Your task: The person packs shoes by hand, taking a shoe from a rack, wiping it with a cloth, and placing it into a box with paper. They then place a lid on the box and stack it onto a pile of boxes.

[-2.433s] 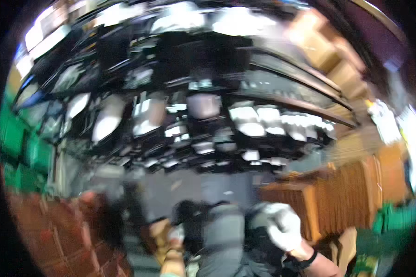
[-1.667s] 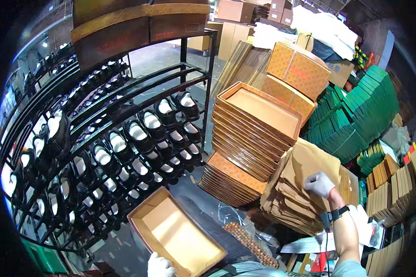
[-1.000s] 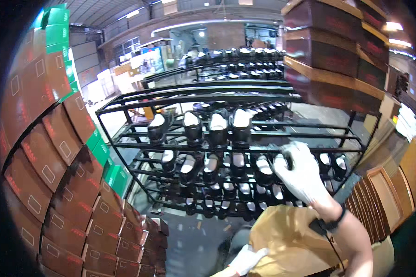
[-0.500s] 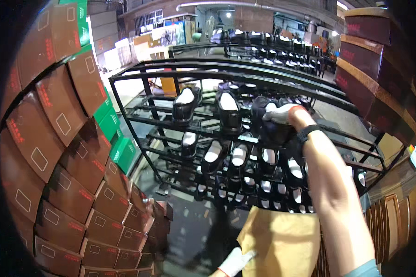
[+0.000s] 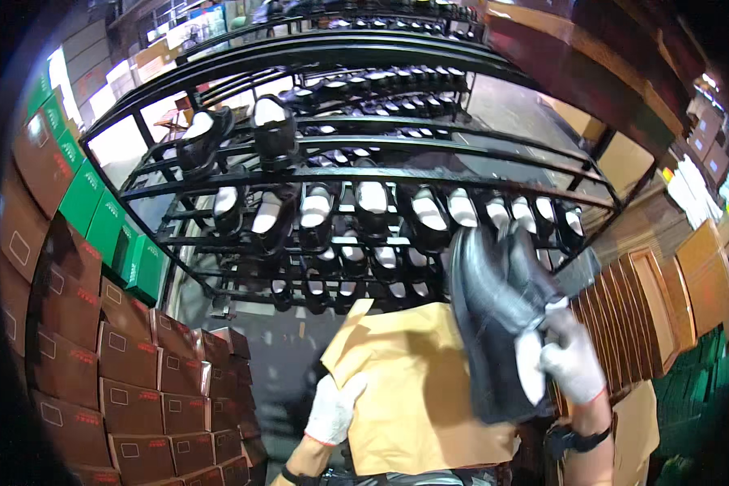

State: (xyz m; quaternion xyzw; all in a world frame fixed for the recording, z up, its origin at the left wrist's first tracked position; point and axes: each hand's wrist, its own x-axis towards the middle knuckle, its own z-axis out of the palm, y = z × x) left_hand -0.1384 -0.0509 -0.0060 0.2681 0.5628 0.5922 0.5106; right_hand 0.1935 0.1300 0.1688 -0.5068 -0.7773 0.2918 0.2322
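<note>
In the head view, the right hand (image 5: 571, 364), in a white work glove, was closed around a pair of black leather shoes (image 5: 498, 320), gripping them together near the heels with the toes pointing up and away, so that the pair hung in the air just in front of the black metal rack (image 5: 356, 174) and over the right edge of a tan sheet of wrapping paper (image 5: 417, 389). The left hand (image 5: 332, 409), gloved the same way, pinched the lower left edge of that paper, fingers folded onto it, holding it spread low in front of the person. The rack's curved rails carried rows of more black shoes (image 5: 373, 206) with pale insoles showing, some of them well above the held pair. Brown cartons (image 5: 130, 381) were stacked at the left with green boxes (image 5: 105, 231) above them, and flat brown box lids (image 5: 664, 300) leaned in a row at the right. The shoes looked fairly stiff and moderately heavy, with smooth, possibly slippery uppers, so a firm hold at the heel counters or inside the openings would likely serve best; the paper looked light and easily creased, best held by its edges
</note>
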